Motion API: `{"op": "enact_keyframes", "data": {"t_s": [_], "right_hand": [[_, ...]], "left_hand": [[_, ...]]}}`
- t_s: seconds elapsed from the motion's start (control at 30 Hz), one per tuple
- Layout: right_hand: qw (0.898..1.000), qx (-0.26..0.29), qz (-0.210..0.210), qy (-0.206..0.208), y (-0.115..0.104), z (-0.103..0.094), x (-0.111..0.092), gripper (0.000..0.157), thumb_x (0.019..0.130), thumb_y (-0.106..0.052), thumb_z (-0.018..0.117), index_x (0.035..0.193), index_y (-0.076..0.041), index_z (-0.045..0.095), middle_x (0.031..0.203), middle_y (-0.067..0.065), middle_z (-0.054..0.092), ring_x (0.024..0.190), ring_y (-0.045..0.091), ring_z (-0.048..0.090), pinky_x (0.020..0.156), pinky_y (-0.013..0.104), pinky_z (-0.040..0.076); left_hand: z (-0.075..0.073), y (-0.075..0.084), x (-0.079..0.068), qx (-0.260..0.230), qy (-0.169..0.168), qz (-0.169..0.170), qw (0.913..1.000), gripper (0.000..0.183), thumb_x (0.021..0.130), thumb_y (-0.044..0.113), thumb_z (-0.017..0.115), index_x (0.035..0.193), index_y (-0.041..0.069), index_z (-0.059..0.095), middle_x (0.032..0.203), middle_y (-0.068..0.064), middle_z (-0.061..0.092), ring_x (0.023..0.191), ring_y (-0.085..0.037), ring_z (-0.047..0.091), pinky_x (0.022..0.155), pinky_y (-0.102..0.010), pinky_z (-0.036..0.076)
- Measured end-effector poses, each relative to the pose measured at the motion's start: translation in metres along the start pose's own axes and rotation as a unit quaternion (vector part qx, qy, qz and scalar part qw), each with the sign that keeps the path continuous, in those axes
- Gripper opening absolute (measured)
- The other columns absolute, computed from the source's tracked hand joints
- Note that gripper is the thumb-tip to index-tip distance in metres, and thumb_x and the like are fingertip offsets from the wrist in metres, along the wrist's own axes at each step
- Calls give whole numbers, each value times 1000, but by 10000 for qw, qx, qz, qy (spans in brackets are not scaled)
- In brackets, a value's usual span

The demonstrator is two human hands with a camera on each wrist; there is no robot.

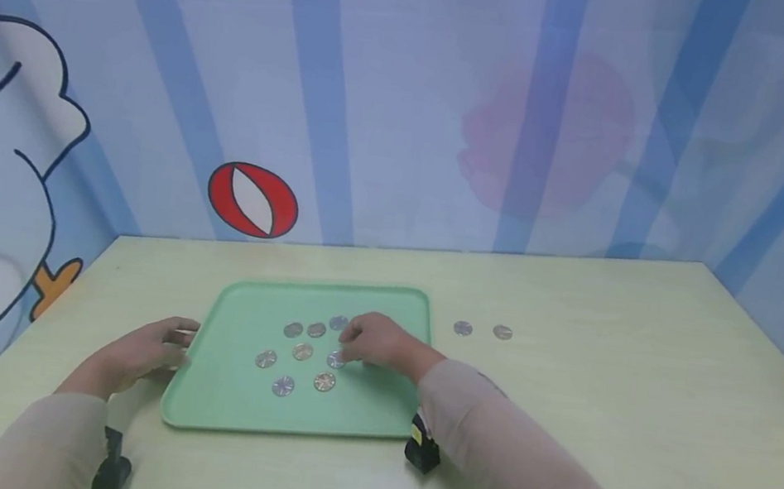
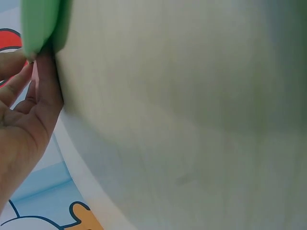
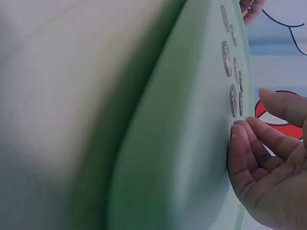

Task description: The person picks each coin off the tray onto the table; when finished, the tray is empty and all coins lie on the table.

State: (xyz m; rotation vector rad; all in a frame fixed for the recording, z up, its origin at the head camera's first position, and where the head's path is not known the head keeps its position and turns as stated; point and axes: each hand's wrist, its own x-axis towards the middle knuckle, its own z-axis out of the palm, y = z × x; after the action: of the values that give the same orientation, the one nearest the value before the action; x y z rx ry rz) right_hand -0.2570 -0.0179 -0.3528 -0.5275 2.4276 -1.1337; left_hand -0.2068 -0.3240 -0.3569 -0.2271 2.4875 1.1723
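A light green tray [image 1: 226, 409] lies on the table with several silvery coins, among them a coin [image 1: 283, 385] near its front and a coin [image 1: 266, 359] further left. My right hand [image 1: 382, 341] reaches over the tray from the right. Its bent fingertips are right at a coin [image 1: 336, 359], while the thumb stands apart from the fingers in the right wrist view. At the left rim, my left hand [image 1: 144, 352] touches the tray with fairly straight fingers. The left wrist view has these fingers [image 2: 47, 79] at the green tray edge [image 2: 39, 26].
Two more coins, one coin [image 1: 463, 328] and another coin [image 1: 502, 332], lie on the pale wooden table [image 1: 607, 375] right of the tray. A printed backdrop [image 1: 410, 113] with blue stripes rises behind the table's back edge and along the sides.
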Motion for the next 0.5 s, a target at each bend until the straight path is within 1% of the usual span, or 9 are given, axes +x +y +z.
{"op": "enact_keyframes", "data": {"t_s": [0.07,0.2,0.3,0.37,0.5], "right_hand": [[10000,-6,-35,3,-1,1,2,28,74,-12,64,100,-2,59,92,4,59,71,16,55,62,25,47],[9997,-186,-103,75,-1,4,6,25,71,-10,66,95,-3,62,87,4,58,68,15,53,60,24,45],[9983,-533,-211,143,-2,6,8,20,70,-11,68,88,-4,63,82,3,57,66,14,51,59,23,43],[9964,-785,-273,193,-3,7,8,16,69,-10,68,83,-5,63,80,2,56,68,14,49,61,23,42],[9927,-1117,-311,329,-7,10,6,9,68,-9,68,74,-7,61,84,2,57,71,14,47,64,24,41]], "left_hand": [[-1,0,0,-13,13,-13,10000,59,78,0,46,131,-5,20,128,-29,28,110,-41,38,85,-47,41],[-1,-1,0,-2,28,-6,10000,60,78,0,48,131,-5,20,127,-29,28,109,-40,39,85,-48,40],[-2,-1,0,15,30,18,10000,60,78,0,48,131,-5,20,127,-29,28,108,-40,39,85,-48,40],[-1,-1,0,17,25,39,10000,60,78,0,48,131,-6,20,127,-29,28,108,-40,39,85,-48,40],[-1,0,0,17,15,45,10000,59,78,-1,47,131,-6,20,127,-29,28,108,-40,39,85,-48,40]]}}
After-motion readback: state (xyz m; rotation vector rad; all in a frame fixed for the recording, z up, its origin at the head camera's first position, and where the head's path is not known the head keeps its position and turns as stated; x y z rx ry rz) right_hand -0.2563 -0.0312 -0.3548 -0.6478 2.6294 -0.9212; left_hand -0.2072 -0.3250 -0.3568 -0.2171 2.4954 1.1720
